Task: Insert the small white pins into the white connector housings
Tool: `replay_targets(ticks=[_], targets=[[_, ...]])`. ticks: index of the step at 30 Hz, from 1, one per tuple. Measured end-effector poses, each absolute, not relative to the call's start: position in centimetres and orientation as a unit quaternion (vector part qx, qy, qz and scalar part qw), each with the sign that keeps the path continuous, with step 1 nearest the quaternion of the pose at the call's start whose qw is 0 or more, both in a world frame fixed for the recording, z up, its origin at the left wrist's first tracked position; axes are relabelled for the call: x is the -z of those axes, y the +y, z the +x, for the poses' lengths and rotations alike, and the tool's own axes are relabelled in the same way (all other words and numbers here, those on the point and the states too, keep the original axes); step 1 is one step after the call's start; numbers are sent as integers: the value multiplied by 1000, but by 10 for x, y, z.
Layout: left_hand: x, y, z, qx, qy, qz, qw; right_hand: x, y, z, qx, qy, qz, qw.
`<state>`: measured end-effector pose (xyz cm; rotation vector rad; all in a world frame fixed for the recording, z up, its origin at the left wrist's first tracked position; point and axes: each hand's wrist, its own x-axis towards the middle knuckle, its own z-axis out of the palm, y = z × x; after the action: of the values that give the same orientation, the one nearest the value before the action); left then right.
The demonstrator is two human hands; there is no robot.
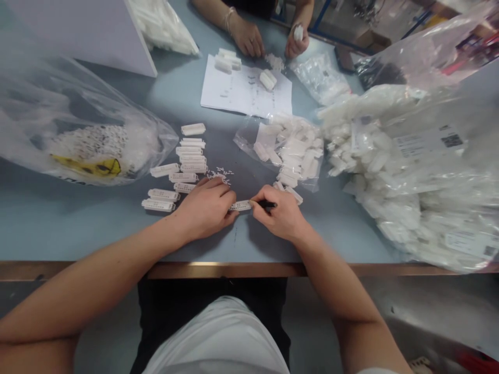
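My left hand pinches one end of a white plastic connector strip flat against the blue-grey table. My right hand holds a slim black pen-like tool, its tip at the strip's other end. Just left of my left hand lie several similar white strips in loose rows. A scatter of tiny white pieces sits above my left hand's knuckles. An open plastic bag of white parts lies beyond my right hand.
Large clear bags of white parts lie at the left and right. A paper sheet with white parts on it lies ahead. Beyond it, a co-worker's hands hold a small white part. A wooden strip lines the table's near edge.
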<state>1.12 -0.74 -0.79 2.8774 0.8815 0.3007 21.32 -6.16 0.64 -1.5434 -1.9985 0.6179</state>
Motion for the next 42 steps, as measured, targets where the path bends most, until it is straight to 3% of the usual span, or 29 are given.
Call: replay_targets(ticks=[10, 35, 42], targets=[[9, -8, 11, -101, 298, 947, 63, -6, -65, 217, -262, -691, -598, 310], [7, -8, 11, -99, 292, 950, 55, -5, -60, 211, -254, -729, -573, 276], [7, -8, 11, -95, 295, 949, 52, -6, -63, 220, -233, -640, -629, 375]])
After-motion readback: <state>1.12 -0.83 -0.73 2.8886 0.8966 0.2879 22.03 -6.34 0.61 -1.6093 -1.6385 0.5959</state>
